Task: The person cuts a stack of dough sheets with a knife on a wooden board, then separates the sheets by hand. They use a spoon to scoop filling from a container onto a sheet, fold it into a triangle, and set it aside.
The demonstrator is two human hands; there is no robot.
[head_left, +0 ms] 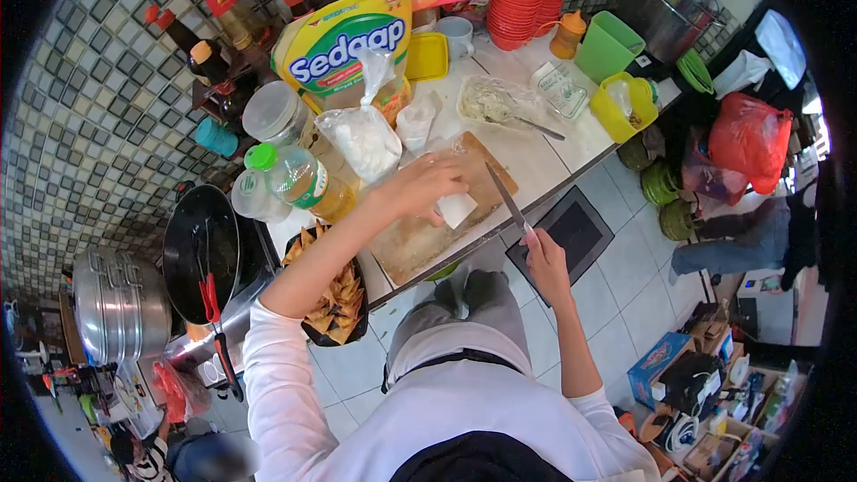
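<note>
My right hand [546, 263] is wrapped round the handle of a knife [511, 202], its blade pointing away over the edge of a wooden cutting board [406, 245]. Above the board, my left hand [427, 186] has its fingers curled at a small white square piece [457, 211], whose kind I cannot make out. Just beyond that hand stand a tied plastic bag of white powder [364, 141] and a smaller plastic bag [416, 121]. Under my left forearm is a black tray of golden fried triangles [339, 303], partly hidden by the arm.
A tray of pale shredded filling [489, 100] with a metal utensil lies beyond the board. Oil bottles [303, 180], a Sedaap pouch [344, 49], red bowls [513, 13] and a yellow container [622, 107] line the counter. Left is a black wok [198, 245]. Other people are nearby.
</note>
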